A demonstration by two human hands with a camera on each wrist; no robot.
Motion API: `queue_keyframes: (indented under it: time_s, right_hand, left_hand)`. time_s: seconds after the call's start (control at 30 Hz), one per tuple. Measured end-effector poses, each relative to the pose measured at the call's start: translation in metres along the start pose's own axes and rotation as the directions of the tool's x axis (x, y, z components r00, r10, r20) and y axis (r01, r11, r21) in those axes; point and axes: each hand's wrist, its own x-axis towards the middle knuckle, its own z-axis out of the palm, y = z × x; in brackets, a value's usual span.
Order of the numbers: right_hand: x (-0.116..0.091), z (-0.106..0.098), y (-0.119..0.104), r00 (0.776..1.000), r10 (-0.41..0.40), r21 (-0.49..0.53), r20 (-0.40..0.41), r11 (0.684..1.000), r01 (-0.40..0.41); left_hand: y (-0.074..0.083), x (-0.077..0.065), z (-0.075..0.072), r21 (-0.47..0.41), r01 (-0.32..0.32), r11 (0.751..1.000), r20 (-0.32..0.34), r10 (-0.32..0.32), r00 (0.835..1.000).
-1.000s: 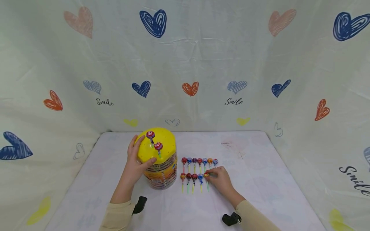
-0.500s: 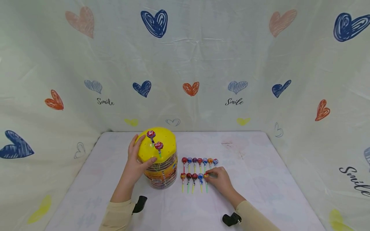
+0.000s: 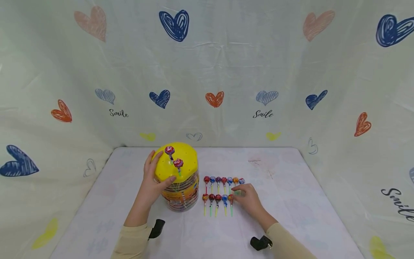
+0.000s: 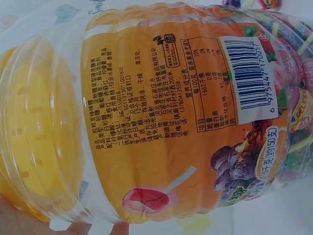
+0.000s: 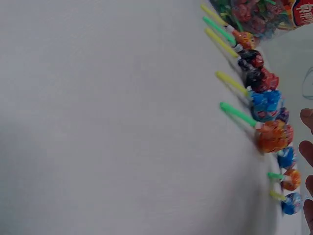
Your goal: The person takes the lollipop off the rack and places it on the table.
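My left hand (image 3: 153,181) grips the yellow lid (image 3: 187,154) of a clear jar (image 3: 182,199) full of lollipops, thumb at the near side and fingers at the left. Two wrapped lollipops (image 3: 178,164) stand upright in the lid. In the left wrist view, my fingers (image 4: 98,228) show under the jar's orange label (image 4: 142,112). My right hand (image 3: 249,199) hovers beside the rightmost lollipop (image 3: 231,198) of the front row, holding nothing. In the right wrist view, its fingertips (image 5: 307,152) are apart from that orange-wrapped lollipop (image 5: 272,136).
Behind the front row lies a second row of lollipops (image 3: 224,180), partly covered by my right hand. All their sticks point toward me. The white table (image 3: 291,216) ends at a heart-printed curtain (image 3: 233,118). Black camera mounts (image 3: 260,243) sit at both wrists.
My right hand has let go of the rightmost front-row lollipop and lifted slightly away from it. That lollipop's stick has swung a little left, in line with the row. My left hand stays put.
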Motion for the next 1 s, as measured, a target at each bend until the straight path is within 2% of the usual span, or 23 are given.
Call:
queue_keyframes:
  time_s: [0.1,0.3,0.57,0.7,0.8,0.93,1.0]
  right_hand:
    - [0.005,-0.009,-0.017,1.000,0.000,0.059,-0.023,0.998,0.002]
    - [0.015,-0.024,-0.062,0.995,-0.084,0.172,-0.054,0.981,0.092]
    - [0.022,-0.028,-0.100,0.986,-0.158,0.284,-0.053,0.944,0.167]
    - [0.023,-0.029,-0.124,0.973,-0.224,0.356,-0.046,0.907,0.226]
    - [0.023,-0.031,-0.146,0.960,-0.276,0.436,-0.044,0.859,0.267]
    - [0.017,-0.040,-0.182,0.953,-0.301,0.520,-0.028,0.810,0.271]
    - [0.018,-0.039,-0.193,0.953,-0.304,0.538,-0.014,0.801,0.264]
  left_hand:
    - [0.000,0.000,0.000,0.006,0.000,1.000,0.006,0.000,1.000]
    - [-0.001,-0.001,0.000,0.004,0.008,1.000,0.006,-0.008,1.000]
    - [-0.003,0.000,0.000,0.015,0.005,1.000,0.004,-0.005,1.000]
    - [-0.001,-0.001,0.000,0.021,0.017,1.000,0.006,-0.018,1.000]
    - [0.001,-0.002,-0.001,0.019,0.012,1.000,0.009,-0.012,1.000]
    - [0.002,-0.002,-0.003,0.009,-0.002,1.000,0.018,0.002,1.000]
    - [0.002,-0.002,-0.003,0.013,-0.007,1.000,0.017,0.007,1.000]
